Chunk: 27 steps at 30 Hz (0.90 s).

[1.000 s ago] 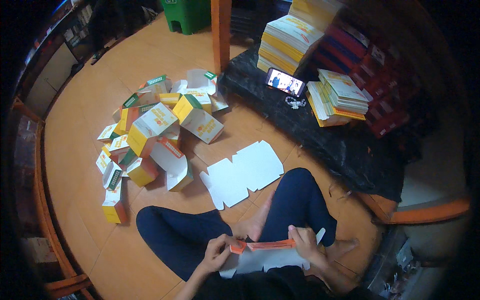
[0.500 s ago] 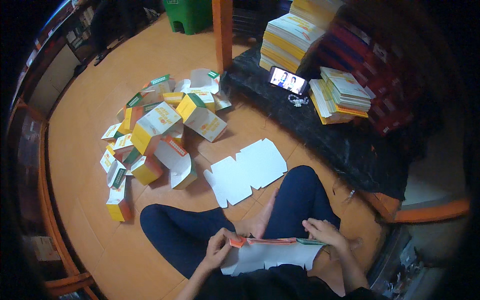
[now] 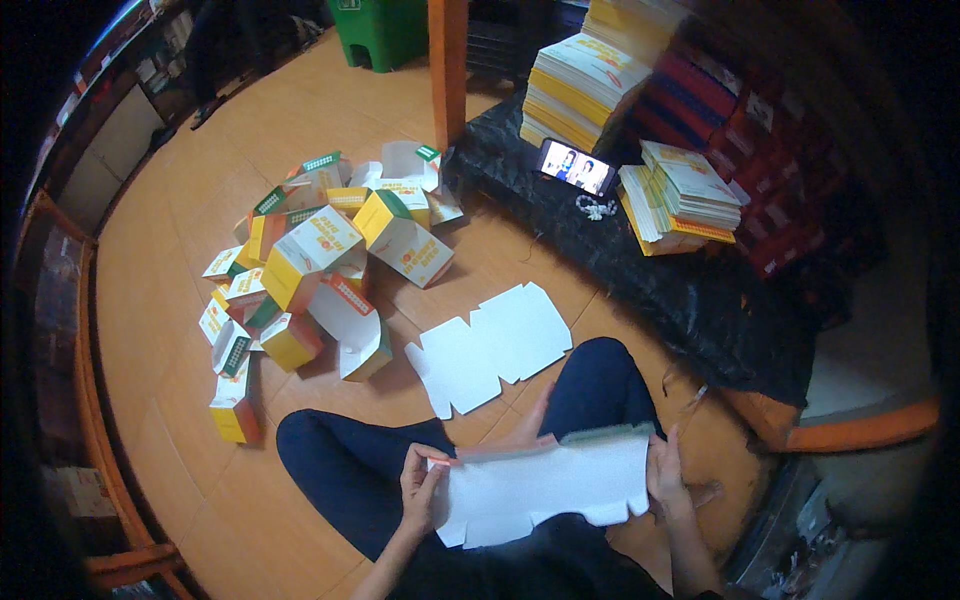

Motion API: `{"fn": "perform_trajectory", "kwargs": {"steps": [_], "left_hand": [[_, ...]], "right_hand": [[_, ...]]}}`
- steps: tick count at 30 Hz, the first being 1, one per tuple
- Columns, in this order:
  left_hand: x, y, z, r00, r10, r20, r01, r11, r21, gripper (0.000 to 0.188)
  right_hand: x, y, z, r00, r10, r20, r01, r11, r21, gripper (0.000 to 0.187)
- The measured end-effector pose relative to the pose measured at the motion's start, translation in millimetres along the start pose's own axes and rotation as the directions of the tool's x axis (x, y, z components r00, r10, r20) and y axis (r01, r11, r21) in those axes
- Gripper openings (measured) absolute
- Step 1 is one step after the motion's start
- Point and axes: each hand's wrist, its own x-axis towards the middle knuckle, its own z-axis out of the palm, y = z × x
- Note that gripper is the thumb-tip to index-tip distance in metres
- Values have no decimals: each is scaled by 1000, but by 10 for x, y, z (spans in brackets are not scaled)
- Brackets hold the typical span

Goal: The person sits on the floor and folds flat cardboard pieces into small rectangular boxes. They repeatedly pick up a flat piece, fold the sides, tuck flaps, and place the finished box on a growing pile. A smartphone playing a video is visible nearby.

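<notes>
Across my lap lies a box blank (image 3: pixel 545 487), its plain white inner face up, with red and green printed flaps along its far edge. My left hand (image 3: pixel 419 483) pinches it at the left end, thumb over the far corner. At the opposite end my right hand (image 3: pixel 666 470) is closed on the edge, thumb up and fingers partly hidden behind the sheet. Beyond my legs a second flat white blank (image 3: pixel 495 345), with notched tabs, rests on the floor.
A heap of folded yellow, white and green boxes (image 3: pixel 315 255) spreads over the floor at left. On a black-covered platform (image 3: pixel 640 290) are a phone (image 3: pixel 575 168), a beaded bracelet (image 3: pixel 597 208) and stacked blanks (image 3: pixel 685 200). A post (image 3: pixel 447 75) and green bin (image 3: pixel 378 30) stand behind.
The blank in my lap has been raised and opened out, showing more white. My right hand has moved from above the far edge to its right end, taking hold there.
</notes>
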Motion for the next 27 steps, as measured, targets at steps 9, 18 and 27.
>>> {"fn": "perform_trajectory", "kwargs": {"steps": [9,18,27], "left_hand": [[139,-169,474,980,170,101,-192,940,281,16],[-369,-669,901,693,-274,666,-52,903,426,76],[465,-320,701,805,-395,442,108,831,546,66]], "right_hand": [[1055,-1314,134,986,-31,166,153,584,-797,38],[1606,-1099,349,926,-56,373,375,48,-926,40],[1440,-303,657,601,-484,636,468,-431,-771,8]]}}
